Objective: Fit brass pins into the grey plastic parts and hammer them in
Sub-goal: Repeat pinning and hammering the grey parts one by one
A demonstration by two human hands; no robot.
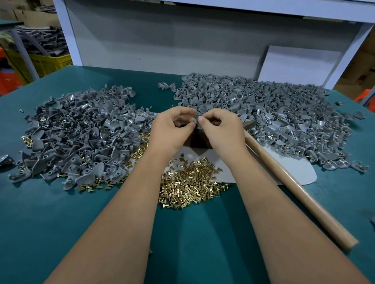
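Green bench: beyond the pin heap (193, 181), left hand (172, 127) and right hand (221, 130) pinched one grey part (186, 121); a skewed pin might jam.

A large heap of grey plastic parts (79, 133), small curved wedge shapes with round holes, covers the left half of the table. A wider heap of like grey parts (271, 116), several showing brass pins already fitted, spreads along the far right edge. Loose brass pins (193, 181), short and shiny, lie piled near the table's middle. A hammer's wooden handle (295, 188) lies slanting toward the near right corner.
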